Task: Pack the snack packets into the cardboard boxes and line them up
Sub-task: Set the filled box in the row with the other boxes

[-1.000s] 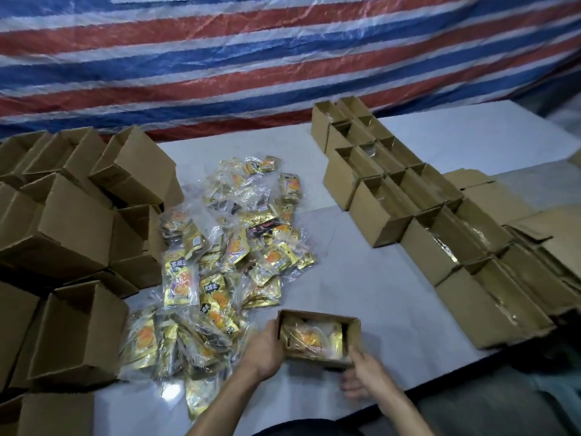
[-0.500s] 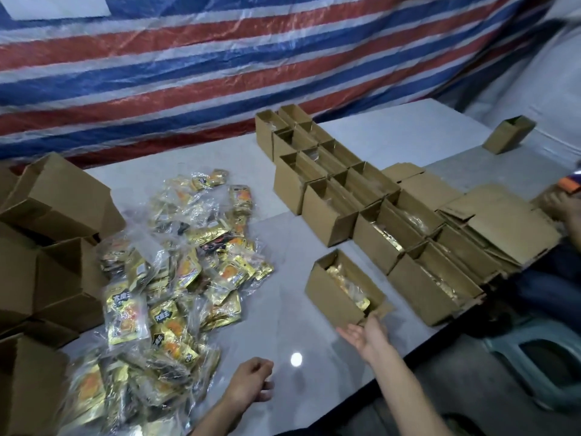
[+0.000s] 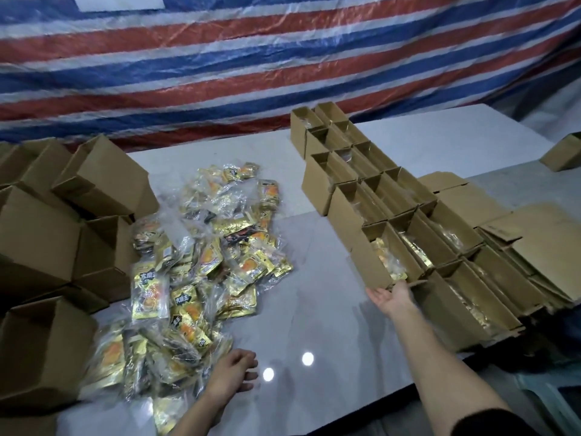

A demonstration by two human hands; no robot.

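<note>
A heap of gold and orange snack packets in clear wrap lies on the grey table, left of centre. A small open cardboard box with packets inside stands against the row of filled boxes on the right. My right hand is flat with straight fingers, its fingertips touching that box's near end. My left hand rests on the table at the heap's near edge with loosely curled fingers, holding nothing.
Empty cardboard boxes are piled at the left. Flat cardboard lids lie at the right end of the row. One lone box stands far right. A striped tarpaulin hangs behind the table.
The packed box has gone from in front of me to the right and now sits in the row. My right hand followed it; my left hand let go and stayed by the heap.
</note>
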